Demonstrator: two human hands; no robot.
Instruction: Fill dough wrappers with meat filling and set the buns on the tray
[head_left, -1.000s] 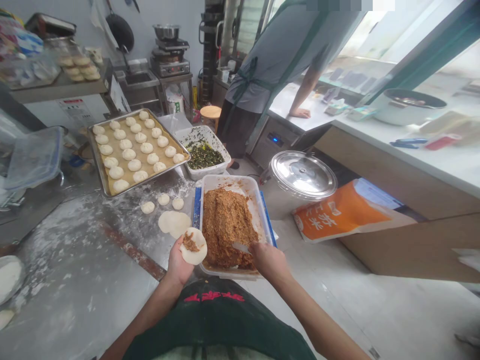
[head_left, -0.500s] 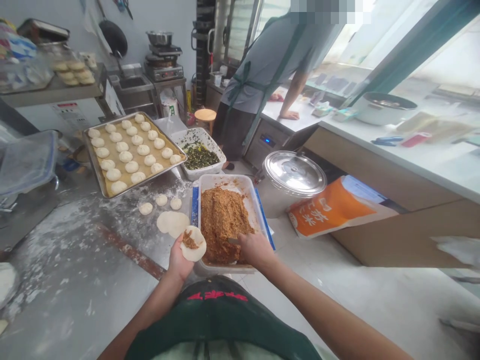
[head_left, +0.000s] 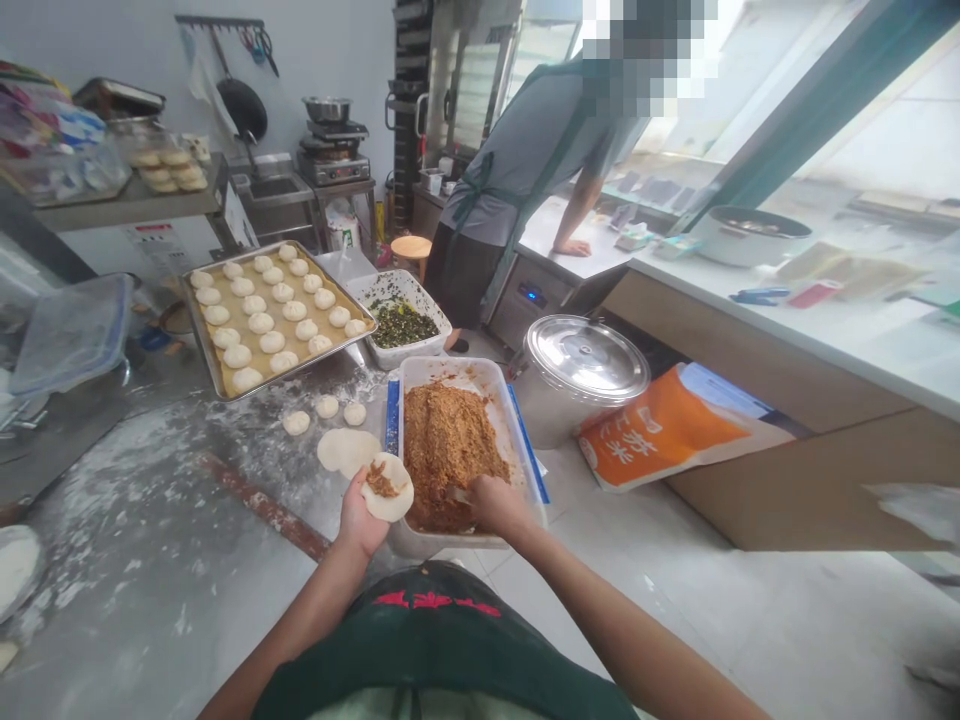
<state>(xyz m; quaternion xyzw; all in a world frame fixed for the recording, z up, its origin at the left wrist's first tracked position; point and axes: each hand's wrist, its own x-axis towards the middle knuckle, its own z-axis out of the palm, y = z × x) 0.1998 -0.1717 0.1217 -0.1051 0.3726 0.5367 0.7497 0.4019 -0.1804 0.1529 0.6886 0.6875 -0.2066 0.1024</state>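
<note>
My left hand (head_left: 364, 515) holds a round dough wrapper (head_left: 395, 498) with a smear of brown filling on it, just left of the filling tub. Closed round a small filling spatula (head_left: 456, 494), my right hand (head_left: 499, 505) is inside the tub; only part of the blade shows. Brown minced filling (head_left: 450, 430) is heaped in the white plastic tub (head_left: 487, 368). Flat dough wrappers (head_left: 341, 450) lie overlapping on the floured table beside my left hand. Behind them sit three small dough pieces (head_left: 327, 406).
A tray of pleated buns (head_left: 261, 323) stands at the back left, by a tub of chopped green filling (head_left: 405, 325). A rolling pin (head_left: 262, 505) lies on the table. To the right are a lidded steel pot (head_left: 585, 360) and an orange bag (head_left: 660, 430). A co-worker (head_left: 502, 170) leans on the counter.
My right hand has moved slightly left and down in the tub with the spatula. The left hand keeps the wrapper in nearly the same spot. The whole view has shifted slightly.
</note>
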